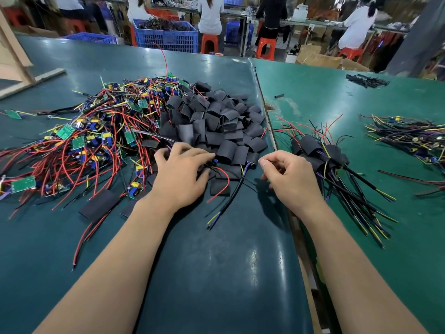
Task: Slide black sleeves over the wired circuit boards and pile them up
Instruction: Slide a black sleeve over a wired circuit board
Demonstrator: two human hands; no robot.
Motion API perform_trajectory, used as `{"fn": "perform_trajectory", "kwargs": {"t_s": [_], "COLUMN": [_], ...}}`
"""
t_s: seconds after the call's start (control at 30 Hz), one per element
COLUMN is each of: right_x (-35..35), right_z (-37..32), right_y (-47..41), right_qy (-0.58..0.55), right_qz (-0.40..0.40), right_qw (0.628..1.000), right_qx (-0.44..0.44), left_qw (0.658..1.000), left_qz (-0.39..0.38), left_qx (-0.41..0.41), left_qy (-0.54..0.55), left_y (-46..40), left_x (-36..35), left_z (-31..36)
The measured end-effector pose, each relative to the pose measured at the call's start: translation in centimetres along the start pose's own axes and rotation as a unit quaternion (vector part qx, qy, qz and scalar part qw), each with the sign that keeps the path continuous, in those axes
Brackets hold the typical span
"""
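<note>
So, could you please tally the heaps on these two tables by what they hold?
Bare wired boards: 2 heaps
Loose black sleeves: 1 heap
Sleeved boards: 1 pile
Small black pieces: 1 heap
Total: 5

Big tangle of wired circuit boards [91,131] on the left of the green table [216,273]; heap of black sleeves [216,121] right beside it; left hand [180,174] rests curled on a board at the heap's near edge; right hand [289,177] hovers loosely curled; finished sleeved pile [320,153] just right of it.
</note>
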State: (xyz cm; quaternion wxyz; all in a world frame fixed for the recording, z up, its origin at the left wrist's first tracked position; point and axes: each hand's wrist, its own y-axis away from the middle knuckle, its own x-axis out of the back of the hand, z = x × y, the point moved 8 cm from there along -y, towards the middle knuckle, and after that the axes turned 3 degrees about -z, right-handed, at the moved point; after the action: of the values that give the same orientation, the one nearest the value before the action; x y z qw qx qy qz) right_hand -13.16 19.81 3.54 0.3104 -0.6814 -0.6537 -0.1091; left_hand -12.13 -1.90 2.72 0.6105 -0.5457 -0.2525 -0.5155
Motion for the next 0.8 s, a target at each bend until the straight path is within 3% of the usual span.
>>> {"fn": "perform_trajectory", "kwargs": {"t_s": [0.2, 0.27, 0.37, 0.43, 0.53, 0.63, 0.7, 0.8], "right_x": [-0.2, -0.1, 0.2, 0.3, -1.1, -2.9, -3.0, -2.3], "right_z": [0.3, 0.4, 0.2, -0.4, -2.0, -3.7, -4.4, -4.1], "right_y": [-0.2, -0.2, -0.2, -0.2, 0.2, 1.4, 1.8, 1.2], "right_qy": [-0.016, -0.036, -0.073, -0.099, -0.152, -0.268, -0.331, -0.372], "right_qz": [-0.001, -0.001, 0.01, 0.015, -0.053, -0.149, -0.157, -0.097], "right_qw": [1.0, 0.999, 0.997, 0.995, 0.986, 0.948, 0.925, 0.921], "right_qx": [-0.005, -0.006, 0.0, 0.015, 0.051, 0.085, 0.098, 0.054], "left_qw": [0.998, 0.988, 0.941, 0.916, 0.909, 0.926, 0.931, 0.933], "left_qz": [0.059, 0.155, 0.331, 0.381, 0.371, 0.289, 0.244, 0.22], "left_qx": [-0.011, -0.024, -0.064, -0.116, -0.189, -0.224, -0.222, -0.22], "left_qy": [-0.007, 0.008, 0.041, 0.045, 0.029, 0.097, 0.158, 0.18], "left_y": [-0.1, 0.2, 1.8, 2.7, 3.3, 2.6, 2.2, 2.1], "left_x": [1.0, 2.9, 6.4, 7.1, 6.6, 5.4, 4.7, 4.2], "left_z": [0.1, 0.6, 1.5, 2.9, 5.5, 6.7, 6.6, 6.5]}}
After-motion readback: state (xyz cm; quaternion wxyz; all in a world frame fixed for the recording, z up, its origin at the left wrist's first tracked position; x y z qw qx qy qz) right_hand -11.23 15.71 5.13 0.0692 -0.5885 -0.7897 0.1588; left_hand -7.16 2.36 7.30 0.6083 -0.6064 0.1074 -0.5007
